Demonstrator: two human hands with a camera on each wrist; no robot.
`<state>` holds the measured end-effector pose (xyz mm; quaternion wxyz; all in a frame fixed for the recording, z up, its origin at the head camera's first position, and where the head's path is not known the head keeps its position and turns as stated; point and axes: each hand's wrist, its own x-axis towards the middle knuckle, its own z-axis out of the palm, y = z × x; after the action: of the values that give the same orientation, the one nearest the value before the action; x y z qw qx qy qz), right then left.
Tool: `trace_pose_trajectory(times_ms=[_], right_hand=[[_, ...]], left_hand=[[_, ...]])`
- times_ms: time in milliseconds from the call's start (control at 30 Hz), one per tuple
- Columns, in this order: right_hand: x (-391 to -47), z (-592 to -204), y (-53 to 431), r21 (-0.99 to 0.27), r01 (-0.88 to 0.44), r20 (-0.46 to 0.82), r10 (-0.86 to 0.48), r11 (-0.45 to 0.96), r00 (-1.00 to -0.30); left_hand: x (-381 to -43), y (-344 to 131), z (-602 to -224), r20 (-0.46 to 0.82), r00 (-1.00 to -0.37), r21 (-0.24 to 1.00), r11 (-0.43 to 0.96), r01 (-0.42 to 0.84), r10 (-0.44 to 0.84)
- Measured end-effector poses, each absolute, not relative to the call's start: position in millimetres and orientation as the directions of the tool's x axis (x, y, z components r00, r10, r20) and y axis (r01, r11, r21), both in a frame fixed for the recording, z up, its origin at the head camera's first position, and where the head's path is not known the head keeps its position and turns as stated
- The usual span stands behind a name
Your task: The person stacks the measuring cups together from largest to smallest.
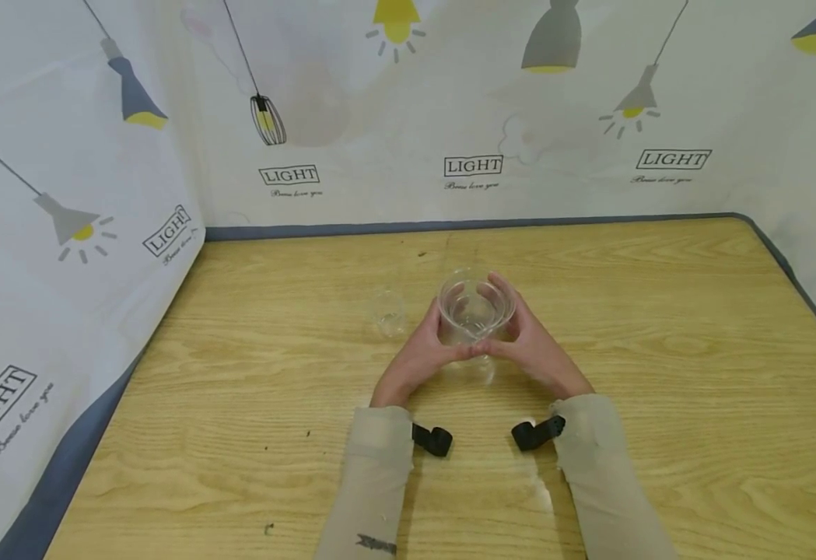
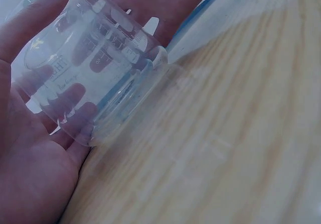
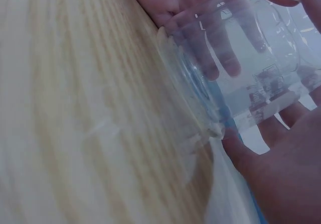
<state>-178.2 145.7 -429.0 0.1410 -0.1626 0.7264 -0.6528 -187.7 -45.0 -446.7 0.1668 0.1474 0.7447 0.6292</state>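
A clear beaker (image 1: 476,315) with a pouring lip and printed graduations stands upright, its base right at the wooden tabletop. My left hand (image 1: 423,350) holds it from the left, and my right hand (image 1: 535,342) from the right. Both thumbs meet at the near side of the beaker, below the rim. In the left wrist view, fingers show through the transparent wall of the beaker (image 2: 113,76). The right wrist view shows the same beaker (image 3: 246,78) with fingers on both sides of it. A smaller clear beaker (image 1: 387,315) stands just left of my left hand.
The wooden table (image 1: 660,327) reaches back to a white curtain (image 1: 393,124) printed with lamps, with a dark blue edge (image 1: 351,231) along the table's back. Black wrist camera mounts (image 1: 432,439) stick inward from both light sleeves (image 1: 372,474). Small dark marks dot the tabletop.
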Motion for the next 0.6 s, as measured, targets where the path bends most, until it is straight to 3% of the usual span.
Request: trace_pose_trajectory(times_ms=[600], right_hand=[[-180.2, -432.0, 145.1, -0.995, -0.044, 0.001, -0.424, 0.092, -0.906]], left_hand=[[-189.1, -46.5, -447.1, -0.041, -0.885, 0.994, 0.11, 0.012, 0.464]])
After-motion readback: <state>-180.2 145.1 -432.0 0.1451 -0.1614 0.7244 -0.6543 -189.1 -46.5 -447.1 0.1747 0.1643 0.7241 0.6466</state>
